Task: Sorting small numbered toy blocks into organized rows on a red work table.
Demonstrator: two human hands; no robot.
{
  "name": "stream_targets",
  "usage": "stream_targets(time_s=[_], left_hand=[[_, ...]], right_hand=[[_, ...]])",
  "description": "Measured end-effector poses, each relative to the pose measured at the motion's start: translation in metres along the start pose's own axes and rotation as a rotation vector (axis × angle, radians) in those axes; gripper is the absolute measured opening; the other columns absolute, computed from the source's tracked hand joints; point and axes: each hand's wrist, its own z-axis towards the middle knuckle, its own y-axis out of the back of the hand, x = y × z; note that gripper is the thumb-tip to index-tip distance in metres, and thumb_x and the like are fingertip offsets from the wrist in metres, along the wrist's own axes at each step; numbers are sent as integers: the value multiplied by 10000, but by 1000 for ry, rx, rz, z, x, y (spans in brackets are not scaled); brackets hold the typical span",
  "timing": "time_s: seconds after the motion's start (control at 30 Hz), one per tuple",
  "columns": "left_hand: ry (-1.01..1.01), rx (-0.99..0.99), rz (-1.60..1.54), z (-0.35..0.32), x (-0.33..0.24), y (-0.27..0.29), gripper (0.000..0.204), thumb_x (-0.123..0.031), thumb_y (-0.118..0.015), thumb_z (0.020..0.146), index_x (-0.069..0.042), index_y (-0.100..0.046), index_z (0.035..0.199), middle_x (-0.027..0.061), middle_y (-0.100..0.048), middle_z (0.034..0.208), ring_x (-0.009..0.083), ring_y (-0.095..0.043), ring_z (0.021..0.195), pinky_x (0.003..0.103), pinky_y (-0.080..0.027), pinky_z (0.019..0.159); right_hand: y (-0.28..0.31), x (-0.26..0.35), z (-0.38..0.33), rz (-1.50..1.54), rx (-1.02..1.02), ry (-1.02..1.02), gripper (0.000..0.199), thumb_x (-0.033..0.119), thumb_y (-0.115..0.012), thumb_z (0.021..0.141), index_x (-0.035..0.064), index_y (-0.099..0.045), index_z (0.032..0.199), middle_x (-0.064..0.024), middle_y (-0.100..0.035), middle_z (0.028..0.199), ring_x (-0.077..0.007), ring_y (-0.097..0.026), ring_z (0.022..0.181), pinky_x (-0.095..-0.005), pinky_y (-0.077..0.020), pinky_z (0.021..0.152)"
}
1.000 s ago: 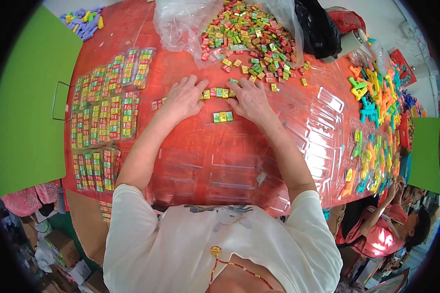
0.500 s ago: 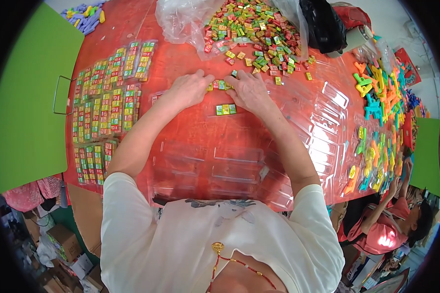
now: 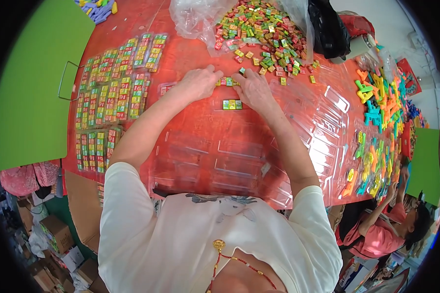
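Between my two hands is a short row of small foil-wrapped blocks (image 3: 225,81) in yellow, red and green, lying on the red table. My left hand (image 3: 200,84) presses its closed fingertips against the row's left end. At the right end, my right hand (image 3: 254,89) has its fingers bent down over the blocks and partly hides them. One greenish block (image 3: 242,71) shows just beyond the right fingertips. Closer to me sits a separate set of three blocks (image 3: 232,104), side by side in what looks like a clear tray.
Loose blocks (image 3: 264,34) spill from a clear plastic bag at the back. Filled packs (image 3: 115,100) lie in rows at left, beside a green board (image 3: 34,97). Clear plastic trays (image 3: 239,166) cover the near and right table. Toy guns (image 3: 376,100) and another person (image 3: 376,234) are at right.
The whole view has shifted slightly. Both hands stay at the row of blocks with only small finger movement, and the three-block set still lies in front of them.
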Motion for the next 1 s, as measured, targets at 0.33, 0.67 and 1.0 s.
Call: stream_targets(time_s=[0.33, 0.67, 1.0], left_hand=[[-85, -128, -93, -60, -17, 24, 260, -102, -596, 877, -54, -574, 1132, 186, -592, 1019, 401, -656, 846, 494, -552, 680], [-34, 9, -56, -189, -28, 14, 312, -66, -636, 805, -58, -581, 1112, 156, -569, 982, 340, -664, 873, 445, -565, 691], [27, -34, -25, -181, -19, 3, 319, -96, -660, 811, -75, -598, 1123, 169, -568, 1009, 348, -661, 887, 449, -566, 718]], right_hand=[[42, 53, -26, 51, -8, -30, 238, 182, -678, 846, 124, -634, 1073, -140, -586, 879, -336, -635, 822, -488, -476, 718], [28, 170, -84, 74, 137, -24, 291, 206, -688, 837, 87, -656, 1100, -121, -574, 914, -288, -618, 859, -444, -459, 729], [12, 160, -75, 27, 109, 42, 345, 239, -694, 842, 95, -662, 1153, -89, -594, 959, -252, -608, 905, -416, -422, 771]])
